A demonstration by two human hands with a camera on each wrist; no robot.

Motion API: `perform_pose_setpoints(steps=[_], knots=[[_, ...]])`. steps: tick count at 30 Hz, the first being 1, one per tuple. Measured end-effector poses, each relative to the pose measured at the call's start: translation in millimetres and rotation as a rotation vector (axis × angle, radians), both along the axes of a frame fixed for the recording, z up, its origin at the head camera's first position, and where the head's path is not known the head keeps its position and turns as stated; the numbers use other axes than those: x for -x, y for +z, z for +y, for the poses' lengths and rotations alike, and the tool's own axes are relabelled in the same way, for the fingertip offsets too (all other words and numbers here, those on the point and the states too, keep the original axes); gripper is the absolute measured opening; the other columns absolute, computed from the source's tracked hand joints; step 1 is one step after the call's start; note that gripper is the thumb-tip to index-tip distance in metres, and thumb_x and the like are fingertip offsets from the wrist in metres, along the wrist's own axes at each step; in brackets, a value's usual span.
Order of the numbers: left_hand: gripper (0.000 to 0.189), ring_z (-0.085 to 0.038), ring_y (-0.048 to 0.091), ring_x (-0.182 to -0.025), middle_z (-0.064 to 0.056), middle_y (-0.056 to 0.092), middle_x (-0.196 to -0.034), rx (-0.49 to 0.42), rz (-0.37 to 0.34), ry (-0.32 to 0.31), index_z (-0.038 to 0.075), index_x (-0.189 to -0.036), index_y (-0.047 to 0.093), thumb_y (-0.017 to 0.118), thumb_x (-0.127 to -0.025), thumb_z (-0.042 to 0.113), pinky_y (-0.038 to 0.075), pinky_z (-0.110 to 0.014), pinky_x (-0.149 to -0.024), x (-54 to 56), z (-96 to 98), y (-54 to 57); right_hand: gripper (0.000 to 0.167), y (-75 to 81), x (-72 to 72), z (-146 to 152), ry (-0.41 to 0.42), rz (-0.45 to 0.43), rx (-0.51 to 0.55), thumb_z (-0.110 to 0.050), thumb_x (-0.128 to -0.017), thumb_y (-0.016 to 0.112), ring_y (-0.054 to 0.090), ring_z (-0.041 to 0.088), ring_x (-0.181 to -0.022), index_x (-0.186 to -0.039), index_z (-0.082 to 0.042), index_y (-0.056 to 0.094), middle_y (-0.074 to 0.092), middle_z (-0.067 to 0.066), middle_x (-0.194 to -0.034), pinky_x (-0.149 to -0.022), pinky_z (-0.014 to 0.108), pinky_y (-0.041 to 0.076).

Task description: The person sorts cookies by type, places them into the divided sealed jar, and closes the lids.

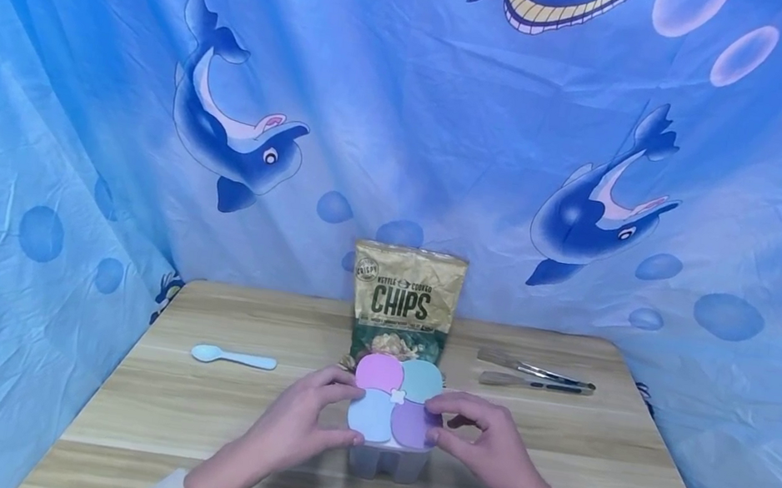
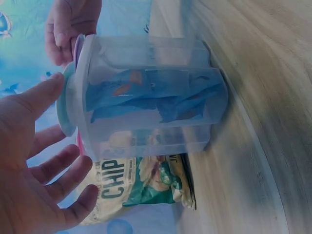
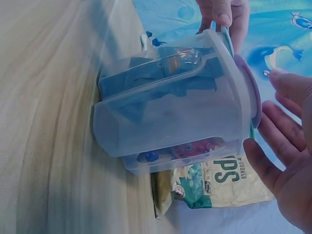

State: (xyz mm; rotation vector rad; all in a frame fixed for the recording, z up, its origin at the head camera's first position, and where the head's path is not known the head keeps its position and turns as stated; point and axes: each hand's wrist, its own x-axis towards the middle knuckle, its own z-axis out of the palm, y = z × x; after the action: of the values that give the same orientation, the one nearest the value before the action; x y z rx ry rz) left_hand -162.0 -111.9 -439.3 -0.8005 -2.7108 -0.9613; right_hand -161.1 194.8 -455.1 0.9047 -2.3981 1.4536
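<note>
A translucent plastic container stands upright on the table in front of me. On top is its lid with pink, teal, light blue and purple petal-shaped flaps. Blue-wrapped contents show through the wall, along with red and blue pieces. My left hand is at the left edge of the lid, thumb and index fingertips by the light blue flap. On the other side, my right hand has its fingertips at the purple flap. Both hands have relaxed, spread fingers.
Behind the container a gold and green chips bag stands upright. A pale blue spoon lies at the left, and a pair of tongs at the right. Around the wooden table hangs a blue dolphin-printed curtain.
</note>
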Motion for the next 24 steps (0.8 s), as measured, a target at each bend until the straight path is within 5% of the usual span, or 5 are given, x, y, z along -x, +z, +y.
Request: perform_pose_setpoints(steps=[5,11,17,24], knots=[[0.065,-0.028,0.056,-0.132,0.001,0.056,-0.146,-0.111,-0.126,0.004,0.022,-0.138,0.065,0.078,-0.084,0.056,0.047,-0.058,-0.107,12.0,-5.0,-1.3,0.052,-2.3,7.9,8,-0.025,0.005,-0.031,-0.024,-0.084,0.086,0.060,0.025,-0.130,-0.131,-0.013,0.068,0.063,0.004,-0.142,-0.097,0.046,0.057],[0.084,-0.031,0.049,-0.140,-0.005,0.045,-0.159,-0.218,-0.310,-0.068,0.022,-0.157,0.041,0.079,-0.087,0.047,0.042,-0.059,-0.111,38.7,-10.8,-11.6,0.094,-12.7,33.8,19,0.061,-0.154,-0.009,-0.020,-0.080,0.089,0.041,0.042,-0.145,-0.158,-0.011,0.037,0.041,0.015,-0.161,-0.110,0.062,0.043],[0.087,-0.038,0.049,-0.138,-0.015,0.044,-0.158,-0.293,-0.411,-0.141,0.014,-0.160,0.035,0.079,-0.089,0.039,0.041,-0.061,-0.111,48.1,-10.3,-26.4,0.102,-25.1,45.5,23,0.195,-0.279,0.033,-0.017,-0.080,0.088,0.036,0.046,-0.147,-0.162,-0.012,0.027,0.032,0.019,-0.165,-0.112,0.067,0.036],[0.085,-0.040,0.050,-0.137,-0.018,0.049,-0.151,-0.440,-0.513,-0.206,0.008,-0.161,0.030,0.078,-0.092,0.023,0.039,-0.062,-0.114,51.0,-9.1,-36.2,0.105,-26.0,40.5,17,0.199,-0.320,0.040,-0.014,-0.079,0.089,0.039,0.045,-0.145,-0.163,-0.013,0.026,0.025,0.021,-0.167,-0.111,0.065,0.039]])
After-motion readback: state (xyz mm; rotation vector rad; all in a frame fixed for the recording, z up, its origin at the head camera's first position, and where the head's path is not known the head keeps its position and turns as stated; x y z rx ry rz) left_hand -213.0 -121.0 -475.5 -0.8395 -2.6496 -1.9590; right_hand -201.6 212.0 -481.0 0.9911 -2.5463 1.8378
